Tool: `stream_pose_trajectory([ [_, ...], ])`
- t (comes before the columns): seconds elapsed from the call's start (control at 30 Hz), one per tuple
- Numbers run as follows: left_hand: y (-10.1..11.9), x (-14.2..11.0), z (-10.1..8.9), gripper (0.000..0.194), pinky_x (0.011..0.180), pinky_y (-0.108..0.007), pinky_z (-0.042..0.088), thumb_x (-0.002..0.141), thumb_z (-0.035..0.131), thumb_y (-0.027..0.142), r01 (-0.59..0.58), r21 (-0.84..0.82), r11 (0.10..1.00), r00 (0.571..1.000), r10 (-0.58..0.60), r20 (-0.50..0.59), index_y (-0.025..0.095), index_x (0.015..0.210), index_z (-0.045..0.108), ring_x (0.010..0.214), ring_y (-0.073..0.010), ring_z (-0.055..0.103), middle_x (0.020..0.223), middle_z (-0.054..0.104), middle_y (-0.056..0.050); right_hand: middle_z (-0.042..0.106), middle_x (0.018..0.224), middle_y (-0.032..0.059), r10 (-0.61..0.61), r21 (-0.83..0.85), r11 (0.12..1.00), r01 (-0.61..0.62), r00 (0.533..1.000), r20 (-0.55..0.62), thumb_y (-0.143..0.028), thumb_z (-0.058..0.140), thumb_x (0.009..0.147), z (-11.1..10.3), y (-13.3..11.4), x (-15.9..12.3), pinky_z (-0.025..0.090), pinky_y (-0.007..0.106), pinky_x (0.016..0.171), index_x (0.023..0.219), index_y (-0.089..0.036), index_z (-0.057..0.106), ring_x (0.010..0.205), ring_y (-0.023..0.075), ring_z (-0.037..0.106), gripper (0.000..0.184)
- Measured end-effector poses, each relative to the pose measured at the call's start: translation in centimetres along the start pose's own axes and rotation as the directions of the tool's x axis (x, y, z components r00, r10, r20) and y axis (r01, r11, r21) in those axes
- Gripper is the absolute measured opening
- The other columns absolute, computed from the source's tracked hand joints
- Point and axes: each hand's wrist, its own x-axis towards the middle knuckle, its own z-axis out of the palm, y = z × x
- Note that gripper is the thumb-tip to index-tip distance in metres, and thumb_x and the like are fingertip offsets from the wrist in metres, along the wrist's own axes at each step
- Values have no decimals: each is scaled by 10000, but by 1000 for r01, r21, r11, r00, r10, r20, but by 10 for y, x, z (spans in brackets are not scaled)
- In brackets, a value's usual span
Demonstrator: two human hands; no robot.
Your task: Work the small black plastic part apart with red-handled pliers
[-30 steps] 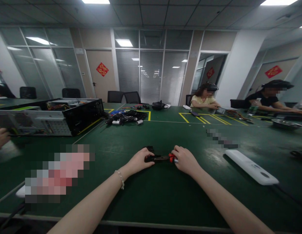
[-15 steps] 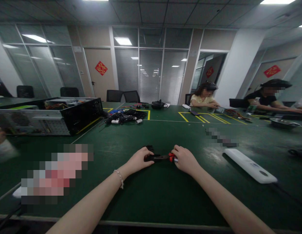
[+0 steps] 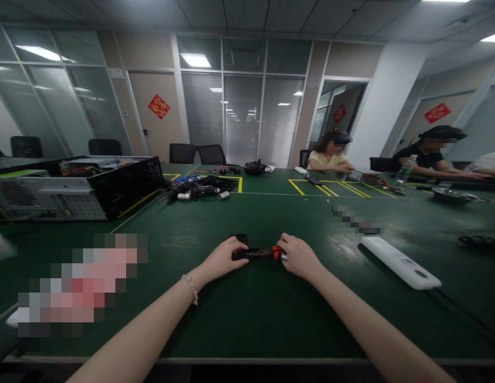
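Note:
My left hand (image 3: 223, 259), with a beaded bracelet at its wrist, is closed on a small black part (image 3: 240, 254) over the middle of the green table. What kind of part it is cannot be made out. My right hand (image 3: 298, 256) grips the red handles of a pair of pliers (image 3: 278, 253). The pliers' narrow metal jaws point left and meet the black part, or lie right against it. Another dark piece (image 3: 240, 237) shows just behind my left fingers.
An opened computer case (image 3: 128, 186) stands at the left on the green table (image 3: 231, 324). Cables and tools (image 3: 203, 186) lie in a pile beside it. A white power bank-like device (image 3: 399, 261) with a cord lies right. A metal bowl (image 3: 455, 197) and two seated people are farther back.
The whole view has shifted slightly, so things sit a little farther left and higher. Both hands keep their holds, with the pliers still at the black part.

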Motion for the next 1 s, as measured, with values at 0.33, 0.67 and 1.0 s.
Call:
stream_pose_trajectory([
  [0.33, 1, -1, -1, 306, 696, -274, 430, 734, 542, 392, 20, -4, 1000, 1000, -20, 16, 242, 999, 562, 819, -155, 499, 977, 476, -12, 507, 924, 73, -29, -26, 999, 28, 999, -34, -176, 477, 688, -1, 0, 0, 378, 279, 696, 904, -159, 567, 776, 161, 485, 235],
  [0.67, -6, 0, 2, 310, 720, -280, 416, 731, 559, 367, -26, 10, 1000, 1000, 26, -16, 238, 1013, 562, 822, -156, 499, 959, 477, -20, 509, 943, 80, -21, -25, 999, 20, 999, -27, -165, 482, 691, -1, -1, 0, 382, 273, 702, 901, -165, 569, 797, 164, 501, 227],
  [1.0, -5, -4, 2, 323, 711, -276, 421, 727, 570, 379, -2, -35, 999, 1000, 2, -3, 240, 1018, 550, 839, -154, 496, 991, 472, -19, 523, 939, 80, -15, 27, 1000, 16, 999, -32, -184, 475, 694, 2, 0, 0, 402, 276, 681, 907, -169, 581, 777, 162, 517, 238],
])
